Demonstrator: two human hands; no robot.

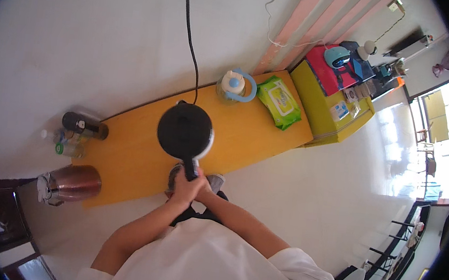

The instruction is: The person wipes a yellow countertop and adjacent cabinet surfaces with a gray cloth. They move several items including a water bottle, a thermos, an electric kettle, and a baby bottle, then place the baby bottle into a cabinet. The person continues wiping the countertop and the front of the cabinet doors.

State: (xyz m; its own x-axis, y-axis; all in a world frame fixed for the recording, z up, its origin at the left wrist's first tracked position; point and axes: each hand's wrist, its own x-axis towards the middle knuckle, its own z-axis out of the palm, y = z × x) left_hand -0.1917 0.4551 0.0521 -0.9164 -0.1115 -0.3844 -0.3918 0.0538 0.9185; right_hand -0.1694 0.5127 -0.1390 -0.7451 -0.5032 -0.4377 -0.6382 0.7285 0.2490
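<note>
An electric kettle (184, 131) with a round black lid, a pale body and a black handle is in front of me, over the orange-yellow table (246, 137). I cannot tell whether it rests on the table or is lifted. Both of my hands come together at its handle. My left hand (185, 189) is closed at the handle's near end. Pressed against it is my right hand (202, 186), also closed, its thumb along the handle; its other fingers are mostly hidden. A black cord (191, 46) runs down the wall to behind the kettle.
A water jug (232, 86) with a blue handle and a green wipes pack (280, 103) stand right of the kettle. Left are a dark bottle (85, 125), a green-lidded jar (72, 149) and a reddish thermos jug (75, 183). A yellow-green cabinet (323, 115) adjoins the table.
</note>
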